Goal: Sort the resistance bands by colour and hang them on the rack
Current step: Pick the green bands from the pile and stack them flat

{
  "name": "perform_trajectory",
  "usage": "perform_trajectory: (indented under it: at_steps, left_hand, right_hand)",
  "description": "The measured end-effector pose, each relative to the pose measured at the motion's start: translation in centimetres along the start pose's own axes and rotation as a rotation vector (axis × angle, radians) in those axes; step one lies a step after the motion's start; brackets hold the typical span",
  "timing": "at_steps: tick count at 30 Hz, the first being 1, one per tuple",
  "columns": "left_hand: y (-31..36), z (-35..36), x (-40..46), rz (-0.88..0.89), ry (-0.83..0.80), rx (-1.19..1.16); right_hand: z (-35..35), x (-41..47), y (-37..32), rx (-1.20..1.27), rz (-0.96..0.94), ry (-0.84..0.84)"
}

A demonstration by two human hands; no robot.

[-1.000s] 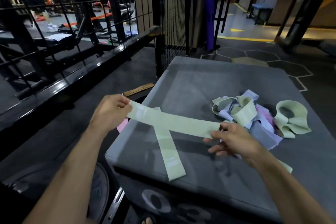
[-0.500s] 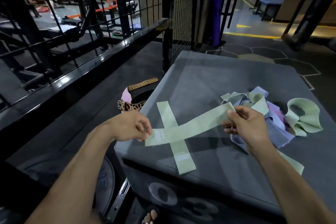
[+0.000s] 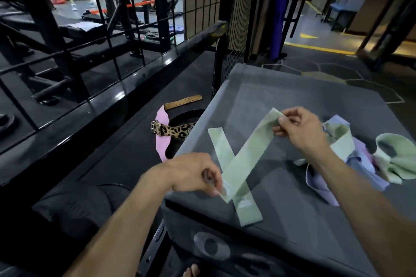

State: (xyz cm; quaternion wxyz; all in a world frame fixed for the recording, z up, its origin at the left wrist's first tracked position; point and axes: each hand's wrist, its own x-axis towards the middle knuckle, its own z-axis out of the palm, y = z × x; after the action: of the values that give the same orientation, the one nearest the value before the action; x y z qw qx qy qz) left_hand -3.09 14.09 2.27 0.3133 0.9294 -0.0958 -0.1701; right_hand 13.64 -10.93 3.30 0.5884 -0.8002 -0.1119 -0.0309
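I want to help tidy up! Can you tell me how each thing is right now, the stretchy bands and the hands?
Held green band: stretched flat between both hands, above the box.
Flat green band: lying flat on the grey box, crossed under the held one.
Pile of bands: tangled, green and lilac mixed, unsorted.
Left hand: pinches the band's near end.
Right hand: pinches the far end.
Leopard belt: lying on the floor.

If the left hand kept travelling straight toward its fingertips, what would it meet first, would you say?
Probably the flat green band lying on the grey box, just beyond the end of the held green band that the left hand pinches; depth is uncertain.
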Motion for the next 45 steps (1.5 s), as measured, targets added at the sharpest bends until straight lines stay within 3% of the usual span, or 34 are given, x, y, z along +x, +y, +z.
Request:
perform_trajectory:
  at_steps: [6, 12, 22, 30, 33, 38, 45]
  left_hand:
    - [2.1, 0.9, 2.3, 0.136, -0.059, -0.080]
    - [1.2, 1.5, 4.5, 0.109, -0.122, -0.071]
    - [2.3, 2.5, 6.2, 0.101, -0.238, -0.083]
    - [1.9, 3.1, 5.5, -0.012, -0.344, -0.142]
    - [1.4, 2.2, 5.2, -0.014, -0.224, -0.085]
    - [-1.1, 1.8, 5.6, -0.150, 0.165, 0.116]
    - [-1.4, 2.2, 6.8, -0.250, 0.239, 0.047]
  right_hand:
    - [6.5, 5.6, -1.5, -0.314, -0.135, -0.255]
    - [12.0, 7.3, 0.9, -0.537, -0.257, -0.501]
    - [14.9, 8.0, 2.5, -0.676, -0.240, -0.575]
    - [14.9, 7.8, 2.3, -0.750, -0.234, -0.609]
    - [14.9, 7.5, 2.0, -0.777, -0.229, -0.604]
    - [13.6, 7.9, 1.1, -0.733, -0.149, -0.529]
    - [11.2, 9.8, 2.0, -0.677, -0.091, -0.242]
